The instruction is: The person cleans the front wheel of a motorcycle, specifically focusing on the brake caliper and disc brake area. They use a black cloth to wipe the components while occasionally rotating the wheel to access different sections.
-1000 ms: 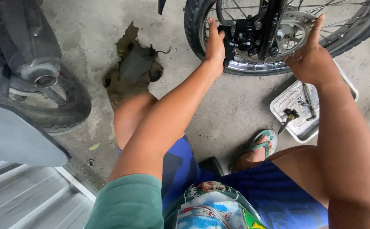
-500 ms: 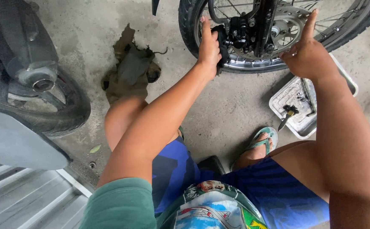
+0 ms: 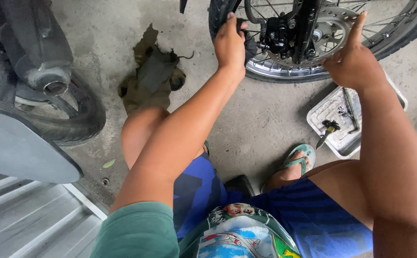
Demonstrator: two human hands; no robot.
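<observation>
Squatting on the concrete floor (image 3: 265, 124), I have both hands on the front wheel (image 3: 285, 71) of a motorcycle that stands just ahead of my knees. My left hand (image 3: 230, 43) is curled over the tyre (image 3: 218, 19) at its near side, fingers wrapped round the rubber, close beside the black brake caliper (image 3: 277, 36). My right hand (image 3: 354, 64) is partly open, the forefinger stretched up along the brake disc (image 3: 335, 28) and the other fingers bent loosely against the spokes and rim (image 3: 285, 71); it grips nothing.

I judge the wheel heavy and stiff, a thing that will not yield under my palms. The rubber looks grippy and is the safest place to hold. The disc is thin bare metal, likely slick and sharp at the edge, so I would only steady it with a fingertip. The spokes are slim and give poor purchase. The caliper is solid and bolted to the fork leg (image 3: 308, 24), good for bracing against.

Beside my right sandal (image 3: 299, 160) lies a metal tray (image 3: 328, 112) with a small tool and a few parts in it. A crumpled rag (image 3: 153, 71) sits on the floor to my left, near another motorcycle's rear tyre (image 3: 81, 119) and exhaust (image 3: 50, 81).
</observation>
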